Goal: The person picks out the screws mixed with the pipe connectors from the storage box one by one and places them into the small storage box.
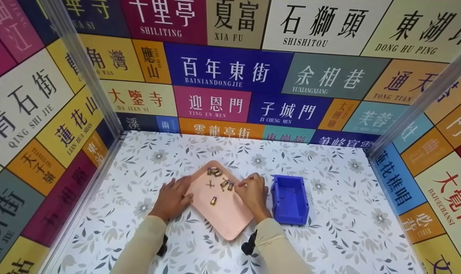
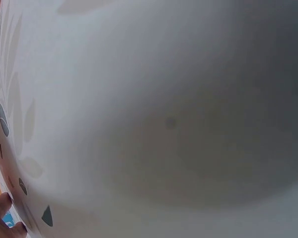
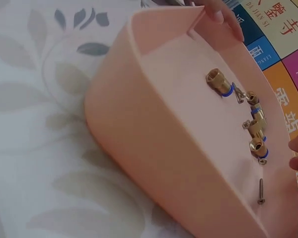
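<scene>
Panels (image 1: 223, 68) in many colours covered the walls, printed with Chinese characters and Latin spellings: SHILITING, XIA FU, SHISHITOU, DONG HU PING, BAINIANDONGJIE, YING EN MEN, ZI CHENG MEN and, at left, QING SHI JIE and LIAN HUA SHAN. Below them spread a white table (image 1: 344, 243) patterned with grey flowers and leaves. Near its middle, a pink tray (image 1: 230, 224) lay aslant. Pale sleeves (image 1: 139, 243) reached forward from the near side. Just right of the tray stood a blue bin (image 1: 291, 213). The left hand (image 1: 172, 198) held the tray's left rim, thumb over the edge. The right hand (image 1: 253, 192) was poised at the right rim, fingers bent; whether they pinched anything I could not tell, the fingertips being partly hidden. Inside the tray lay brass fittings (image 3: 217, 82) with blue bands, most grouped toward its far end, one set apart. Small screws (image 3: 261, 188) lay among them, two crossed.
</scene>
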A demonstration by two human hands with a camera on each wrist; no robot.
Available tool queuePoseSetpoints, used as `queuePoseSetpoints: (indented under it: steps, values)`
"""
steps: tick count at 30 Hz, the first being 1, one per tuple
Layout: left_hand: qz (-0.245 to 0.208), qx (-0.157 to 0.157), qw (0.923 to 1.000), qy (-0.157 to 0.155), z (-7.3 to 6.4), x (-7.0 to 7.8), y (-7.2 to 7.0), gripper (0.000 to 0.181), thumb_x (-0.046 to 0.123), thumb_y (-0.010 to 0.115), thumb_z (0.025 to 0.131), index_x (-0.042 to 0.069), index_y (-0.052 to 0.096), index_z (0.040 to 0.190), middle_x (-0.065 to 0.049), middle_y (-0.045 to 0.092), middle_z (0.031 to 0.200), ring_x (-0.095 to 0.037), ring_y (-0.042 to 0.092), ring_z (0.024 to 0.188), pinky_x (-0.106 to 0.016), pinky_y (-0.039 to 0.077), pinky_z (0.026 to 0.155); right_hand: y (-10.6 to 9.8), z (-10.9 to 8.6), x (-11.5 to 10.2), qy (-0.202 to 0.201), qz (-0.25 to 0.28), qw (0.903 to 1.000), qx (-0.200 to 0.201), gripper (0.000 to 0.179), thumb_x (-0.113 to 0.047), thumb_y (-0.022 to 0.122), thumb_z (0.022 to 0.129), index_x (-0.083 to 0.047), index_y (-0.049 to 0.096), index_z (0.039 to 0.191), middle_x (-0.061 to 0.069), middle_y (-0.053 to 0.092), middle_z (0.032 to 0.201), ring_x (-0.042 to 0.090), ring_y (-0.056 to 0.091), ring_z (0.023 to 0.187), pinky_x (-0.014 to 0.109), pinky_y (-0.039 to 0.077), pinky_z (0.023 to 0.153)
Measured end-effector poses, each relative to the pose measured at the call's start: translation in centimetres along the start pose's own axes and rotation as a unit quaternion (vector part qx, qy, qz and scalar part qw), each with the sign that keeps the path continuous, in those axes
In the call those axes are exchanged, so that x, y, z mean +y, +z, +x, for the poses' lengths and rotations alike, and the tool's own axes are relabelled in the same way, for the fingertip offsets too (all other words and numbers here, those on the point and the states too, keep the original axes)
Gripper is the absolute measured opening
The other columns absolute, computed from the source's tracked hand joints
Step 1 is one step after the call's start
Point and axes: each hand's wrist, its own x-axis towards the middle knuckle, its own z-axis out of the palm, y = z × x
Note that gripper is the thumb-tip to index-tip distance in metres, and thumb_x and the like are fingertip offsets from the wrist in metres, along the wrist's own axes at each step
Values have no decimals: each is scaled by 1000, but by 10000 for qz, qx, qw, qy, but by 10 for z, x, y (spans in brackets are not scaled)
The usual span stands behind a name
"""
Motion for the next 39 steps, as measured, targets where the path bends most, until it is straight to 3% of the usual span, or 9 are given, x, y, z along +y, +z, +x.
queuePoseSetpoints:
  steps: [7, 10, 15, 24, 30, 39]
  values:
    - [37, -80, 10000, -42, 1, 0, 1, 68, 56, 38, 104, 33, 15, 165, 3, 29, 169, -43, 25, 155, -70, 14, 122, 1, 1, -5, 671, -397, 9949, -645, 17, -37, 85, 75, -21, 81, 74, -3, 65, 101, 25, 59, 107, 52, 46, 85]
    - [18, -116, 9999, -85, 2, 1, 1, 68, 56, 37, 104, 34, 15, 165, 3, 28, 169, -43, 24, 155, -70, 13, 122, 3, 0, -3, 727, -600, 9932, -688, 17, -39, 85, 74, -22, 81, 76, -2, 65, 103, 25, 59, 107, 51, 46, 86]
    - [-18, -55, 10000, -23, 1, 0, 1, 68, 55, 40, 104, 31, 18, 165, 2, 31, 168, -44, 26, 154, -71, 14, 122, 8, -3, 2, 509, -848, 9935, -564, 13, -33, 84, 74, -21, 80, 73, -1, 65, 103, 26, 58, 106, 52, 45, 83]
    - [-13, 31, 10000, 15, 2, -2, 3, 68, 54, 40, 104, 29, 21, 165, 0, 34, 167, -45, 29, 153, -71, 17, 121, 11, -7, 7, 365, -958, 9921, -729, 13, -24, 84, 78, -17, 77, 68, 1, 65, 107, 29, 57, 106, 55, 45, 82]
    - [-10, 4, 10000, 45, 3, -2, 2, 68, 54, 40, 104, 31, 19, 165, 0, 33, 167, -46, 28, 153, -71, 17, 121, 9, -7, 7, 198, -1135, 9897, -853, 15, -23, 82, 80, -17, 76, 67, 0, 65, 109, 28, 57, 109, 56, 45, 83]
    - [91, 114, 9999, 92, 3, -3, 6, 68, 54, 40, 104, 29, 21, 165, 0, 35, 167, -46, 31, 152, -72, 20, 119, 8, -9, 9, -267, -1086, 9911, -718, 17, -22, 81, 81, -17, 75, 66, -3, 66, 106, 25, 56, 109, 56, 43, 85]
